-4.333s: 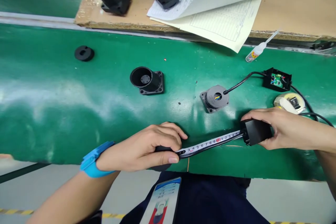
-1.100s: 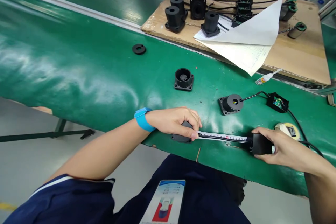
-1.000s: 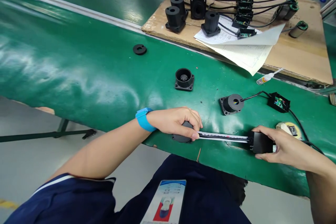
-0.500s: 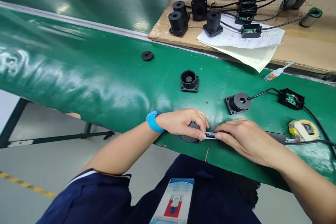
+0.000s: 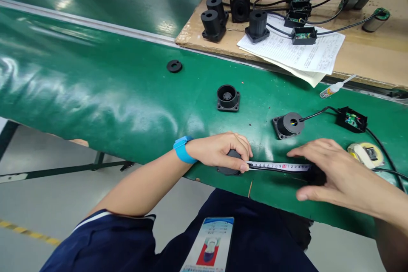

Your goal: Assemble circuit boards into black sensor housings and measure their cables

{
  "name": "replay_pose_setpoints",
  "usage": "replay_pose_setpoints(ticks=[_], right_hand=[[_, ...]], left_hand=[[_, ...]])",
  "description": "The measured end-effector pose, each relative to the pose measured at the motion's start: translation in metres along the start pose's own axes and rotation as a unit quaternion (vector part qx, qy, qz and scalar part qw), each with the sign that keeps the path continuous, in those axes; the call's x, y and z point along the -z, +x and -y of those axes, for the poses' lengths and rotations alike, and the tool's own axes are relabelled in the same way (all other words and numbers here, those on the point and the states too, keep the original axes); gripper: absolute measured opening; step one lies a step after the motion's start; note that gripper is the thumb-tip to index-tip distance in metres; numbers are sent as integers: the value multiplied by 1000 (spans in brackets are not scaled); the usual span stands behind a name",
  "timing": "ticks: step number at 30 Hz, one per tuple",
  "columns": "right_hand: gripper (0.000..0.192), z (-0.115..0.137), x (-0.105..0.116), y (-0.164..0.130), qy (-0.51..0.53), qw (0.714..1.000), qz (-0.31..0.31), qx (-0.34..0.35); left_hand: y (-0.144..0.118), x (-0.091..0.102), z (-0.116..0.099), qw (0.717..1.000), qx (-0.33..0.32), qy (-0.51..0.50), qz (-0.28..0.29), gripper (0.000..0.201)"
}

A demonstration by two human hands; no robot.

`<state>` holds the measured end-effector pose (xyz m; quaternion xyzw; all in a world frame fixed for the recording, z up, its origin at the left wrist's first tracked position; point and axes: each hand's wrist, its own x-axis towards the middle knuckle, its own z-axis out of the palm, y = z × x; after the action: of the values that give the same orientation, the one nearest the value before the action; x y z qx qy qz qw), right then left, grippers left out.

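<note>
My left hand point(image 5: 225, 151) is closed, its thumb and fingers pinching the end of a tape measure's blade point(image 5: 270, 165) together with a thin black cable point(image 5: 276, 170). Partly hidden under that hand is a round black housing point(image 5: 228, 171) at the bench edge. The cable lies along the printed scale and runs right to a dark part point(image 5: 316, 176), mostly covered by my right hand. My right hand point(image 5: 339, 174) hovers around that part with thumb and fingers apart. Just beyond it sits the tape measure's case point(image 5: 366, 155), white and yellow.
A black housing with a cable point(image 5: 288, 126) leads to an open circuit box point(image 5: 352, 120). An open housing point(image 5: 228, 98) and a black disc point(image 5: 174, 66) lie farther left. A small glue bottle point(image 5: 333, 89) lies near the cardboard point(image 5: 357, 57), which bears papers and several wired assemblies.
My right hand has let go near my left fingertips and moved right, its fingers spreading. The blade and cable between the hands now show. My left hand keeps its pinch.
</note>
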<state>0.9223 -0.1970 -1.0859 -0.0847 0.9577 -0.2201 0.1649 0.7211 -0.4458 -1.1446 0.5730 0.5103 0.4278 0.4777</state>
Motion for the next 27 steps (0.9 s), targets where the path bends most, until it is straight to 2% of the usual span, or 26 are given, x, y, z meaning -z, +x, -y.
replay_pose_setpoints(ticks=[2,3,5,8,12,16,22,27], right_hand=[[81,-14,-3,-23,-33,999,-17,-26],[83,-21,-7,-32,-41,998,-21,-39],[76,-30,-18,-44,-38,997,-25,-60],[58,-35,-27,-47,0,997,-19,-79],[45,-30,-14,-35,52,993,45,-97],[17,-29,1,-25,56,986,107,-114],[17,-35,8,-19,52,978,163,-118],[13,-35,17,-19,47,984,143,-91]], left_hand=[[0,0,0,1000,0,2,2,15],[0,0,0,1000,0,4,2,15],[1,0,-1,1000,4,8,2,15],[1,-1,-2,1000,12,10,-1,15],[2,-1,-4,1000,17,16,5,16],[3,-1,-4,999,25,23,6,15],[4,0,-3,999,26,25,19,14],[4,1,-2,999,25,22,24,12]])
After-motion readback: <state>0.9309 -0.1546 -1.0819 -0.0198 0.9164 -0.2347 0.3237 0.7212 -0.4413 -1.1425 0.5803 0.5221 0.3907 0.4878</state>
